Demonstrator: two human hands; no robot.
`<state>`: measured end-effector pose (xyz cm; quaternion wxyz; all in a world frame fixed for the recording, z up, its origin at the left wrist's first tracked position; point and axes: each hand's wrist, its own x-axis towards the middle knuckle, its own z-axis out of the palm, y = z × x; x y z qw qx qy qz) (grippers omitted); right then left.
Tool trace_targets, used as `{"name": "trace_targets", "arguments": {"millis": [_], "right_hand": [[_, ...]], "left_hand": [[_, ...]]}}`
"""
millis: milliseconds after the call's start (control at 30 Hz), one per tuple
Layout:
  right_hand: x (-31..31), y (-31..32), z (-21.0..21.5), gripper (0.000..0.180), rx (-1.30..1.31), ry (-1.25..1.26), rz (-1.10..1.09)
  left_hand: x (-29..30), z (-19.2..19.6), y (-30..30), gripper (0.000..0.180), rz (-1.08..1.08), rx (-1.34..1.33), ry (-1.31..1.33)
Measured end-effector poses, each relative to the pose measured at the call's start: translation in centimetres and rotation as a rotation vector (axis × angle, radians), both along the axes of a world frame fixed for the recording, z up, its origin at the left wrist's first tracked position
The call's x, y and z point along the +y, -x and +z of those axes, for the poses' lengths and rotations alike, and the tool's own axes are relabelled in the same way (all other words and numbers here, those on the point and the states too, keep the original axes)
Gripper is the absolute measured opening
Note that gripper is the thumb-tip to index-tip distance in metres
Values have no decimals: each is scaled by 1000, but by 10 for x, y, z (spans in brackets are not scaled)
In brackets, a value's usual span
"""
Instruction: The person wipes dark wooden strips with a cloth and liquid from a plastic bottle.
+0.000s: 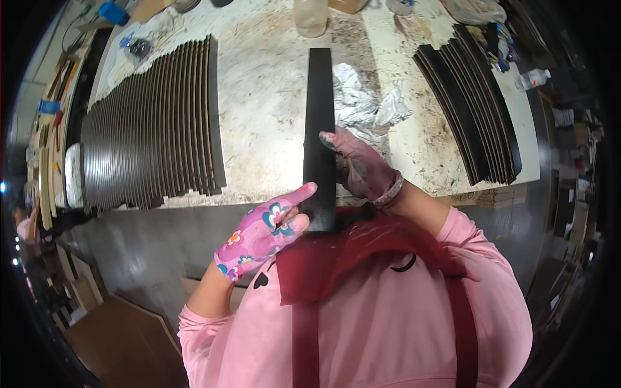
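Head view: hands (367,167) hold black strip (319,123); cloudy jar (311,18) beyond, contents unclear.

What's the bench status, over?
Left fingers at near end of black strip; right fingers on its right edge. Far end points away. Crumpled white cloth right of it.

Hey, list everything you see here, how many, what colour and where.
Held strip: one, black, between the hands
Left row of strips: many, dark, table's left
Right row of strips: several, black, table's right
Crumpled cloth: white, beyond the right hand
Table: one, white with dark stains, ahead
Jar: one, cloudy, far middle of table
Bottle: one, clear, right edge
Brown panel: one, lower left
Surrounding clutter: too small to count
Apron: one, dark red, on the person
Top: one, pink, on the person
Left hand: one, flowered pink glove, strip's near end
Right hand: one, stained pinkish glove, strip's right edge
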<state>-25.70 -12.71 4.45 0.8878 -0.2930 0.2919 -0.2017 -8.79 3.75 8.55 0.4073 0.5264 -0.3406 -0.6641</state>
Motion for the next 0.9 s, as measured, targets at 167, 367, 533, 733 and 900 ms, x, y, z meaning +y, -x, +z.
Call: {"name": "trace_targets", "arguments": {"millis": [167,367,533,733,900], "right_hand": [[-28,32,-16,38,41,29,-105],[-66,138,15,72,498,740,-159],[-98,240,-3,57,849,847,-319],[-119,267,-25,104,1545,1122,-9],[-134,261,-28,95,1709,1173,81]], "left_hand": [[-47,-6,-40,44,82,-1030,337],[-39,-72,-108,77,7,-1887,237],[-43,-99,-106,79,-49,-1974,300],[-45,-79,-98,69,-150,-1928,136],[-45,-76,-96,63,-170,-1948,54]]}}
